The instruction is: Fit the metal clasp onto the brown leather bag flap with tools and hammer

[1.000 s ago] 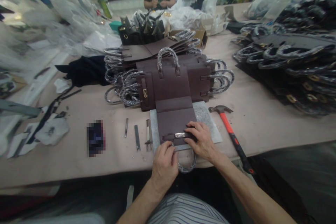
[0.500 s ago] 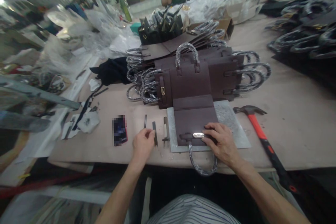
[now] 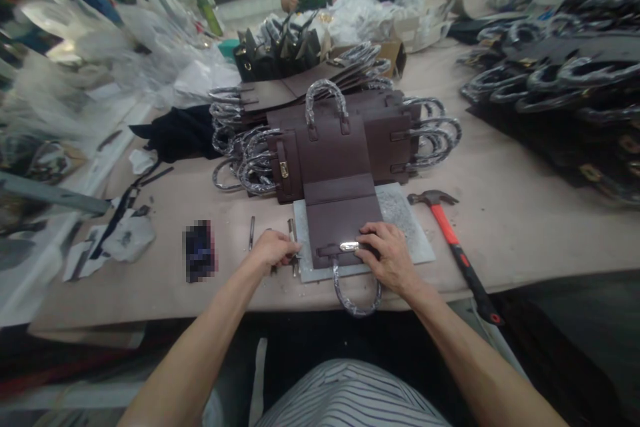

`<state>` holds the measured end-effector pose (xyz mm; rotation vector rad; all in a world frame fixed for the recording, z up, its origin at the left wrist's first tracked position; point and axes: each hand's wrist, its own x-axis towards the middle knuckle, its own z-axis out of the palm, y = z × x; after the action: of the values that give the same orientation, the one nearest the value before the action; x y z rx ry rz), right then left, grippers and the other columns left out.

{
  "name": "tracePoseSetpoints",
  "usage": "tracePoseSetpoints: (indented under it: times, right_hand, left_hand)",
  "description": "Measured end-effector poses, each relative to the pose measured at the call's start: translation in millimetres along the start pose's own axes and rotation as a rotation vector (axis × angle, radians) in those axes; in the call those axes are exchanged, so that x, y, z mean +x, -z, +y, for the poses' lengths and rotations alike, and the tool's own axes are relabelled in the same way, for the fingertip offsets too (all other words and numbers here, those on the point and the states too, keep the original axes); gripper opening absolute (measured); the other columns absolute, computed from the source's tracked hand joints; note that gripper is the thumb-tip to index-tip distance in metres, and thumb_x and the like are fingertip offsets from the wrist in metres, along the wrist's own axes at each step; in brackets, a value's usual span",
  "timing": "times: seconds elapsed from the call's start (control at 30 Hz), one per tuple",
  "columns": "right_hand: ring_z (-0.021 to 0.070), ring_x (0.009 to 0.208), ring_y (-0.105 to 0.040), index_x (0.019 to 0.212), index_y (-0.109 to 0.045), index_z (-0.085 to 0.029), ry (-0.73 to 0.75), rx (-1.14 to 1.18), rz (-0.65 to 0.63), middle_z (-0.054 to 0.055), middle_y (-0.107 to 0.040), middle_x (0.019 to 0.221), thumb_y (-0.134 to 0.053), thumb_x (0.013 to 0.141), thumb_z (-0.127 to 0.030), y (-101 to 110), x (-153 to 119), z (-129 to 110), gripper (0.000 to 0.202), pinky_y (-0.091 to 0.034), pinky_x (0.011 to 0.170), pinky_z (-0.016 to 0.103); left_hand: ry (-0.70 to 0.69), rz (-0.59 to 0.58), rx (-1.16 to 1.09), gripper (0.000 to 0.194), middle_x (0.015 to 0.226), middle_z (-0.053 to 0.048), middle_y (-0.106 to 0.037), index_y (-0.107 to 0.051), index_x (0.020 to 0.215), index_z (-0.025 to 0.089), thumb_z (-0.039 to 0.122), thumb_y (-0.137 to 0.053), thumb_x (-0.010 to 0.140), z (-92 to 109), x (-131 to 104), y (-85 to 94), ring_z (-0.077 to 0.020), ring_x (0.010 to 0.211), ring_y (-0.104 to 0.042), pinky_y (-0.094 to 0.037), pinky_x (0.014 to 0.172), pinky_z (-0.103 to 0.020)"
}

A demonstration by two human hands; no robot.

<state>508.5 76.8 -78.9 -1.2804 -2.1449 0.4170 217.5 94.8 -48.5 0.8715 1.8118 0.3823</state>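
Since the earlier frame, the left hand (image 3: 273,250) has shifted rightward across the small tools, and its fingertips now reach the pale-shafted tool (image 3: 291,230) at the left edge of the grey slab (image 3: 420,247); the right hand (image 3: 387,252) has stayed at the clasp (image 3: 349,247); the brown bag panel (image 3: 340,213) lies as it did on the slab, and the hammer (image 3: 453,240) keeps its place to the right of the right hand.

From my end I see the panel laid out just left of the right hand, smooth and dark, with a folded band across its middle; its far part runs up onto the stack of bag pieces (image 3: 290,190) beyond both hands; the clasp shines silver on a short strap near the panel's lower end; the near handle (image 3: 357,312), wrapped in clear plastic, loops down between the hands.

The right hand is partly curled, thumb and fingers slightly apart at the clasp's right end; I cannot tell whether they pinch or only press; the left hand's fingers are bent close to the thumb, and I cannot tell what, if anything, they hold.
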Motion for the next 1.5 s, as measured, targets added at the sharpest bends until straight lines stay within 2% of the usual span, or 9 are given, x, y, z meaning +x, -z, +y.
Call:
tracePoseSetpoints:
  times: [0.17, 0.3, 0.4, 0.53, 0.8, 1.1, 1.2, 1.37, 1.5]
  right_hand:
    - [0.025, 0.112, -0.055, 0.1, -0.071, -0.024, -0.011, 0.011, 0.003, 0.005, -0.066, 0.118, -0.069, 0.089, -0.03, 0.2, 0.1, -0.5, 0.013, -0.04, 0.097, 0.045]
    - [0.025, 0.111, -0.055, 0.101, -0.07, -0.024, -0.022, 0.023, 0.011, 0.006, -0.066, 0.117, -0.068, 0.09, -0.03, -0.3, -0.3, -0.1, 0.013, -0.04, 0.097, 0.045]
    - [0.0252, 0.112, -0.055, 0.103, -0.07, -0.024, -0.025, 0.028, 0.006, 0.006, -0.066, 0.117, -0.067, 0.091, -0.029, -0.2, -0.6, 0.1, 0.014, -0.04, 0.099, 0.046]
    - [0.0254, 0.112, -0.055, 0.104, -0.07, -0.024, -0.017, 0.026, 0.01, 0.006, -0.066, 0.117, -0.067, 0.091, -0.029, -0.3, 0.0, 0.2, 0.014, -0.04, 0.098, 0.045]
    - [0.0256, 0.114, -0.054, 0.104, -0.069, -0.024, -0.029, 0.013, -0.011, 0.006, -0.066, 0.118, -0.066, 0.092, -0.031, 0.0, 0.4, -0.4, 0.015, -0.039, 0.099, 0.045]
    - [0.0273, 0.116, -0.053, 0.114, -0.068, -0.021, 0.008, 0.011, -0.102, 0.009, -0.062, 0.122, -0.062, 0.093, -0.034, 6.1, 2.0, 1.7, 0.026, -0.039, 0.099, 0.048]
    - [0.0284, 0.115, -0.052, 0.116, -0.067, -0.02, 0.011, -0.017, -0.118, 0.01, -0.061, 0.121, -0.062, 0.093, -0.034, 10.2, 4.5, -2.1, 0.028, -0.039, 0.099, 0.049]
    - [0.0276, 0.115, -0.05, 0.12, -0.065, -0.022, 0.084, -0.073, -0.163, 0.01, -0.058, 0.123, -0.058, 0.092, -0.028, 16.4, 9.4, -35.3, 0.03, -0.028, 0.112, 0.057]
    - [0.0247, 0.111, -0.049, 0.114, -0.068, -0.025, 0.121, 0.009, -0.239, 0.007, -0.059, 0.118, -0.056, 0.091, -0.024, 6.1, 8.7, -64.0, 0.026, -0.023, 0.114, 0.055]
  left_hand:
    - [-0.022, -0.08, -0.159, 0.044, 0.05, -0.001, -0.055, -0.054, 0.054, 0.014, 0.039, -0.089, 0.047, -4.8, -12.3, 2.0, -0.009, 0.045, -0.048, -0.034, 0.043, -0.019]
    - [-0.123, 0.041, -0.44, 0.055, 0.064, -0.003, -0.065, -0.061, 0.073, 0.012, 0.044, -0.091, 0.039, -15.5, -25.4, 4.6, -0.0131, 0.057, -0.061, -0.049, 0.054, -0.023]
    - [-0.335, 0.204, -0.615, 0.057, 0.073, -0.003, -0.07, -0.063, 0.088, 0.013, 0.043, -0.091, 0.049, -20.7, -29.9, -2.5, -0.0168, 0.069, -0.068, -0.057, 0.067, -0.027]
    - [-0.619, 0.321, -0.547, 0.042, 0.088, -0.007, -0.074, -0.063, 0.094, 0.015, 0.042, -0.083, 0.07, -24.5, -30.8, -23.9, -0.0199, 0.084, -0.072, -0.06, 0.079, -0.031]
    - [-0.879, 0.333, -0.402, 0.021, 0.104, -0.01, -0.073, -0.064, 0.097, 0.017, 0.033, -0.073, 0.086, -44.7, -30.0, -48.9, -0.0229, 0.104, -0.071, -0.059, 0.096, -0.037]
    - [-0.94, 0.353, -0.481, 0.012, 0.109, -0.01, -0.072, -0.065, 0.098, 0.016, 0.023, -0.071, 0.089, -49.4, -28.1, -49.4, -0.0221, 0.098, -0.073, -0.063, 0.086, -0.034]
    - [-0.991, 0.312, -0.488, 0.01, 0.109, -0.008, -0.072, -0.065, 0.099, 0.017, 0.019, -0.07, 0.09, -46.3, -25.5, -51.1, -0.0221, 0.103, -0.072, -0.061, 0.091, -0.035]
    - [-0.93, 0.256, -0.54, 0.009, 0.112, -0.01, -0.071, -0.063, 0.099, 0.017, 0.021, -0.067, 0.093, -44.6, -18.9, -58.9, -0.0223, 0.103, -0.073, -0.062, 0.09, -0.034]
    - [-0.858, 0.22, -0.602, 0.012, 0.113, -0.01, -0.071, -0.061, 0.1, 0.016, 0.024, -0.067, 0.094, -46.7, -15.7, -61.7, -0.0218, 0.101, -0.074, -0.063, 0.088, -0.032]
